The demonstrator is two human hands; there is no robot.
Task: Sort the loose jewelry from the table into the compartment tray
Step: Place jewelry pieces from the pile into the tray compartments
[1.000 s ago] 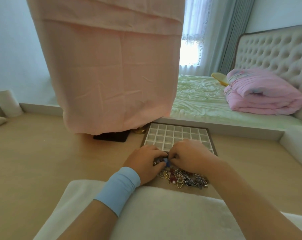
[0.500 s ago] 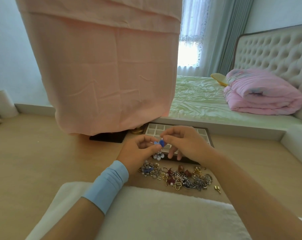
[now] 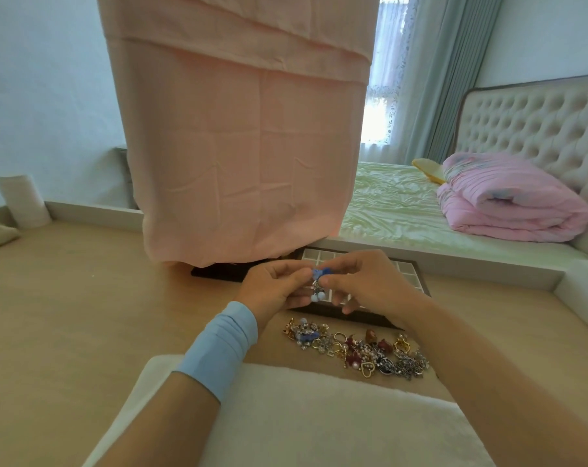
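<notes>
A home bedroom, made bed [image 3: 393,210] with tufted headboard [image 3: 528,126], folded pink quilt [image 3: 508,200], curtained window [image 3: 383,96]

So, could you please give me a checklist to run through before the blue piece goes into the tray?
1. Grip on the blue piece: ok, the left hand and right hand both pinch it.
2. Piece lifted free of the loose jewelry: ok, it hangs above the pile.
3. Piece lined up with the compartment tray: ok, it overlaps the tray in this view.
4. Target compartment free: cannot tell, the hands hide the near cells.
5. Dangling beads untangled: cannot tell, too small to see.
</notes>
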